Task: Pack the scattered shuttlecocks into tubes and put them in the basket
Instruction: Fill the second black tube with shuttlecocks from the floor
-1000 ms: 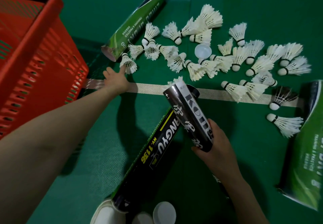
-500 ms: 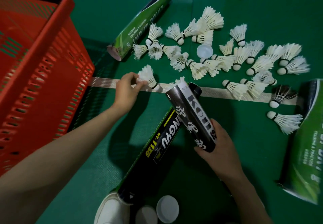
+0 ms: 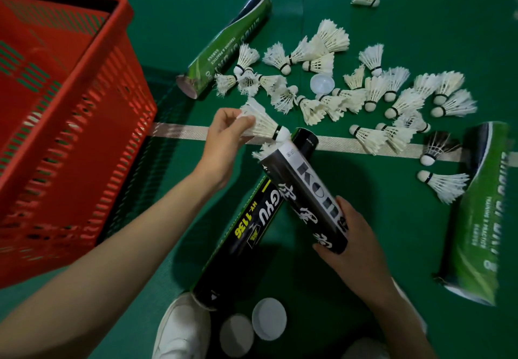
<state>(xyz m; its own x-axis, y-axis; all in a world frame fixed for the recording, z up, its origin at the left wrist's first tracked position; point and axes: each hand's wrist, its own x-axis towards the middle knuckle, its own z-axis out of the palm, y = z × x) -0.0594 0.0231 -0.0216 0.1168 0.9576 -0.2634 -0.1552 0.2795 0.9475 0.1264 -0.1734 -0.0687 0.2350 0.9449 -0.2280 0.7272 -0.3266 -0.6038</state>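
My right hand [image 3: 350, 235] grips the lower end of a black tube [image 3: 302, 187], tilted with its open mouth up and to the far side. My left hand [image 3: 224, 137] pinches a white shuttlecock [image 3: 260, 121] by its feathers, cork tip pointing right, just at the tube's mouth. Feathers of another shuttlecock stick out beside the mouth. Several white shuttlecocks [image 3: 364, 92] lie scattered on the green floor beyond, with one dark shuttlecock [image 3: 437, 148] at the right. The red basket [image 3: 73, 123] stands at the left.
A black-and-yellow tube [image 3: 244, 235] lies on the floor under the held tube. Green tubes lie at the far middle [image 3: 227, 47] and the right [image 3: 476, 212]. Two white caps [image 3: 252, 328] and a white shoe [image 3: 182, 330] are near me; another cap [image 3: 322, 83] sits among the shuttlecocks.
My left hand picked a shuttlecock off the floor near the far green tube and carried it right to the mouth of the black tube. My right hand kept hold of the tube.
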